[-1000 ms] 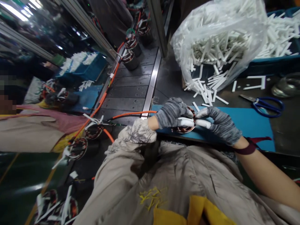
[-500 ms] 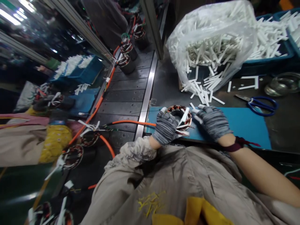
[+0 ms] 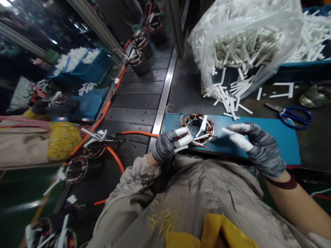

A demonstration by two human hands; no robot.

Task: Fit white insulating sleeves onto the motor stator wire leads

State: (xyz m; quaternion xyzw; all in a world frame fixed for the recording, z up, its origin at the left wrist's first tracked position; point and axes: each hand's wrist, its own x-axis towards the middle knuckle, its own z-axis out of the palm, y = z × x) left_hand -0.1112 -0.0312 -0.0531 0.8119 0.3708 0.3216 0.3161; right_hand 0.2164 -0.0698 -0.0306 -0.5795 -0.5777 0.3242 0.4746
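Note:
A motor stator (image 3: 211, 128) with copper windings, coloured wires and white sleeves lies on the blue mat (image 3: 269, 141). My left hand (image 3: 170, 143), in a grey knit glove with white fingertips, is at its near left side, fingers closed together on the lead wires; the exact pinch point is partly hidden. To the right of the stator, my right hand (image 3: 261, 146), gloved the same way, pinches a short white sleeve (image 3: 226, 131) between thumb and fingers. The sleeve's free end points left, apart from the stator.
An open plastic bag (image 3: 199, 51) spills white sleeves (image 3: 230, 100) behind the mat. Blue-handled scissors (image 3: 294, 115) lie at the right. Left of a metal rail (image 3: 163, 103), orange cable (image 3: 139, 133) and several stators run along the slatted line. A co-worker's yellow sleeve (image 3: 62, 141) is at far left.
My right hand has moved right and now shows a white sleeve in its fingertips. My left hand has shifted left off the stator's top to its wires. The view has shifted slightly.

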